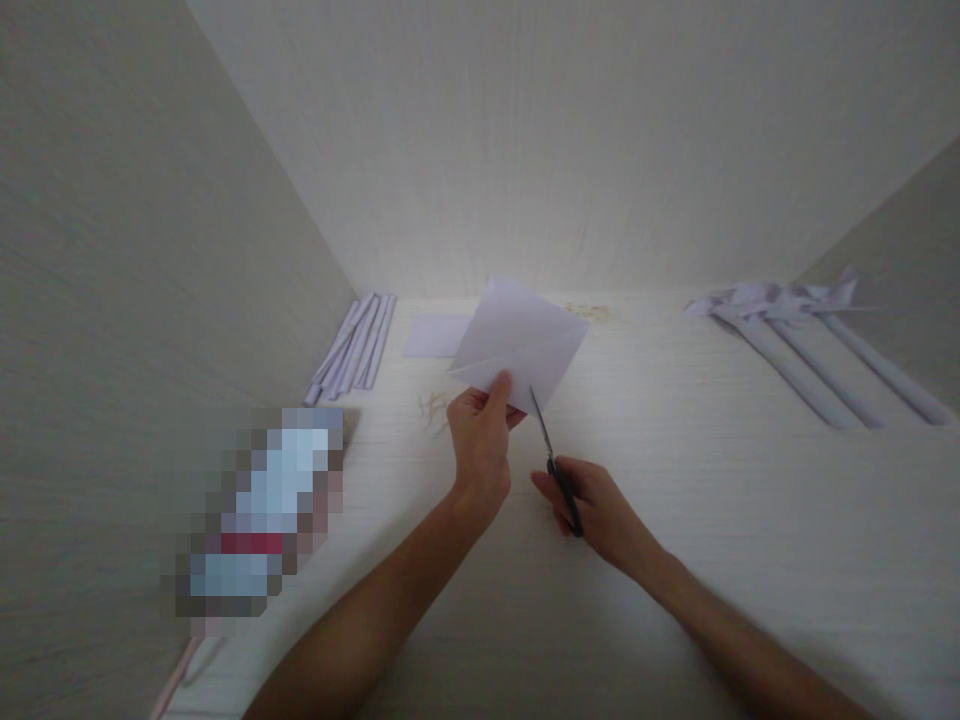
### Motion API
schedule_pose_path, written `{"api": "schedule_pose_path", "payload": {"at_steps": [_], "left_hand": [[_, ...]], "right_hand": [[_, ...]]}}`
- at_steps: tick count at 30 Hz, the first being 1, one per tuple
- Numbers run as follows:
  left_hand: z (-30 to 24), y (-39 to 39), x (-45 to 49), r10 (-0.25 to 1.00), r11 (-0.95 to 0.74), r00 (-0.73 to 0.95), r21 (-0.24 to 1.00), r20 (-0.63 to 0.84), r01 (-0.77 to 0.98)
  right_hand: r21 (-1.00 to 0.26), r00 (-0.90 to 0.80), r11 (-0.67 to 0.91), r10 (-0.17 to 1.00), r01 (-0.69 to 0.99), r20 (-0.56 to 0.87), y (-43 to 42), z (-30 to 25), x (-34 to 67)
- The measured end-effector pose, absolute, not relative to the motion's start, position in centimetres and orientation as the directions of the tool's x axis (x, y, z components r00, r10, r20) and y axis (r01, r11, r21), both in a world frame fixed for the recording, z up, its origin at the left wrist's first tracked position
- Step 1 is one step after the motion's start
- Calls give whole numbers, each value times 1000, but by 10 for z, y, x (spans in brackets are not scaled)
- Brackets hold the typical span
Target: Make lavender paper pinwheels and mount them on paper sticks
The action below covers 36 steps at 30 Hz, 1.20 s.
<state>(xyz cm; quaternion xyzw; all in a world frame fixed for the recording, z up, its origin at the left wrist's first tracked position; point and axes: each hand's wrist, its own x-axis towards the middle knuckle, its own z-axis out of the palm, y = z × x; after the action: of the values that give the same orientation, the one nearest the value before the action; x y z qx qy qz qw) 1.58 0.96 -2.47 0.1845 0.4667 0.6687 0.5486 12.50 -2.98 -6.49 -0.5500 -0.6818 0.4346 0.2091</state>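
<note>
My left hand (482, 435) pinches a white sheet of paper (525, 335) near its lower corner, thumb on top. The sheet is held up at a slant above the table, with a folded or loose flap along its lower left edge. In my right hand (589, 500) is a pair of scissors (551, 450) with black handles. Their blades point up and away and meet the sheet's lower edge, right of my left thumb. How far the blades are parted is too small to tell.
Rolled paper tubes (352, 345) lie at the back left. Right of the sheet are longer paper tubes (821, 370) with crumpled ends. A flat paper piece (431, 335) lies behind the sheet. Thin tan strips (435, 410) are scattered nearby. A pixelated object (262, 510) with a cord is at left.
</note>
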Motion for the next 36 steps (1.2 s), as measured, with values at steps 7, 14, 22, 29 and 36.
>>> {"api": "schedule_pose_path", "payload": {"at_steps": [7, 14, 22, 29, 36], "left_hand": [[-23, 9, 16, 903, 41, -332, 825, -272, -564], [-23, 9, 16, 905, 43, -328, 826, -270, -562], [-22, 8, 17, 908, 44, -329, 840, -259, -540], [-25, 8, 15, 914, 35, -349, 898, -206, -439], [-31, 9, 13, 900, -18, -427, 971, -88, -237]], "right_hand": [[-828, -303, 6, 932, 561, -198, -30, -66, 125], [-841, -296, -2, 935, 542, -193, -30, -69, 126], [-892, -291, -115, 921, 437, -261, -30, -67, 125], [-918, -316, -132, 912, 374, -260, -29, -67, 126], [-928, -326, -137, 910, 347, -256, -30, -68, 126]]}}
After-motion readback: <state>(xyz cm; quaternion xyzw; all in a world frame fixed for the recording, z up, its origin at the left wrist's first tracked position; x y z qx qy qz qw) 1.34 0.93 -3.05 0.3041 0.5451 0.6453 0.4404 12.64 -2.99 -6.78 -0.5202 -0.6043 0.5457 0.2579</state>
